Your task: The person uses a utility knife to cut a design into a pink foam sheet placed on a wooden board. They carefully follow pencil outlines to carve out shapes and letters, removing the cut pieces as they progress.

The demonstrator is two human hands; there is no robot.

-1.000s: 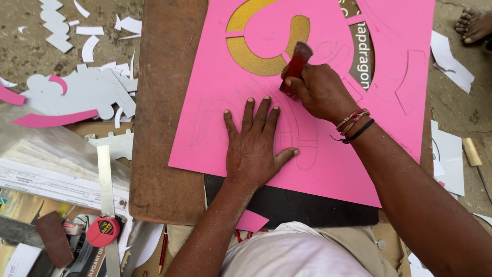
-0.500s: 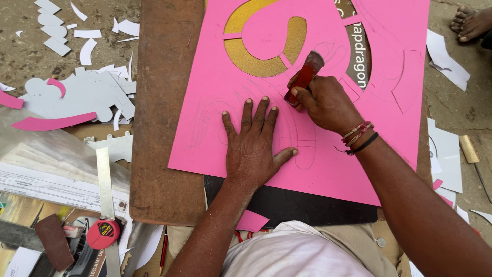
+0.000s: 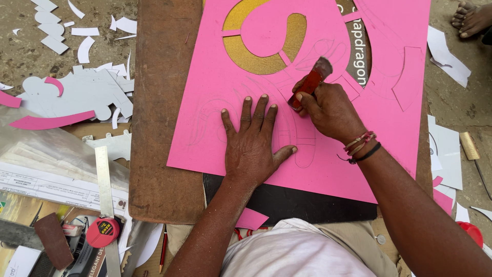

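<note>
Here, a large pink sheet (image 3: 225,128) is seen lying flat on a brown wooden board (image 3: 159,154), with curved shapes already cut out near its top and faint pencil outlines drawn across it. It is pressed down by the left hand (image 3: 253,146), fingers spread wide and flat. A red-handled cutter (image 3: 310,82) is gripped by the closed fingers of the right hand (image 3: 330,110), its tip against the sheet. A dark oval label with pale lettering (image 3: 359,51) is exposed through a cutout.

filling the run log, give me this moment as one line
left hand: flat on pink sheet | right hand: grips red-handled cutter, tip on sheet | under: wooden board
</note>
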